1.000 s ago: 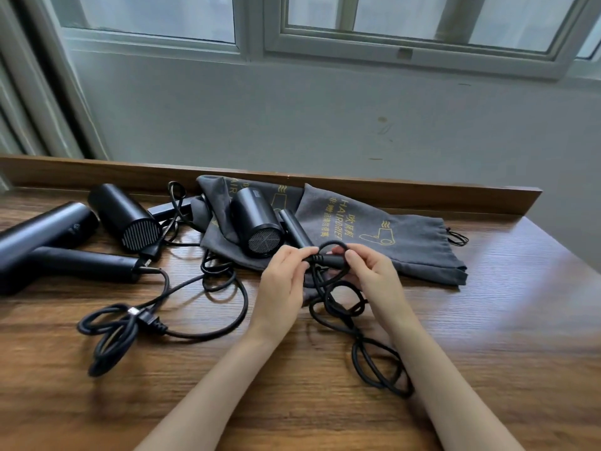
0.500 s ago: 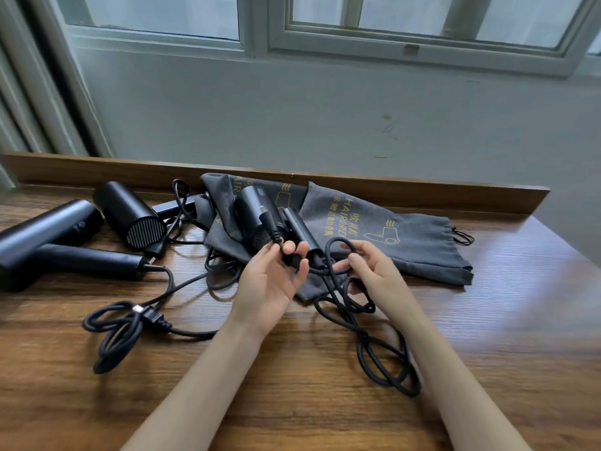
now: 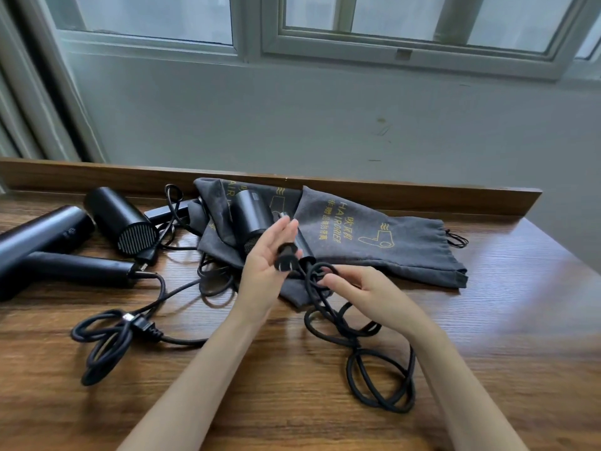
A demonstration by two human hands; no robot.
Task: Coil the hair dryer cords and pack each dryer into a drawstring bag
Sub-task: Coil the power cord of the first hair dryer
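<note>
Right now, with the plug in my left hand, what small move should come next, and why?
Probably gather another loop of the cord into the right hand: it pinches only a small loop near the plug that the left hand holds, while most of the cord sprawls loose on the table.

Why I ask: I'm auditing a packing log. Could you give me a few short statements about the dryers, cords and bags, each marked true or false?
1. Three dryers are in view, none inside a bag. True: the big dryer at far left, the grilled dryer beside it, and the third dryer lying on top of the bags.
2. The left hand holds a plug. True.
3. The cord by the right hand is tied in a tight bundle. False: it sprawls in loose loops on the table.
4. The bags stand upright. False: they lie flat near the table's back edge.
</note>
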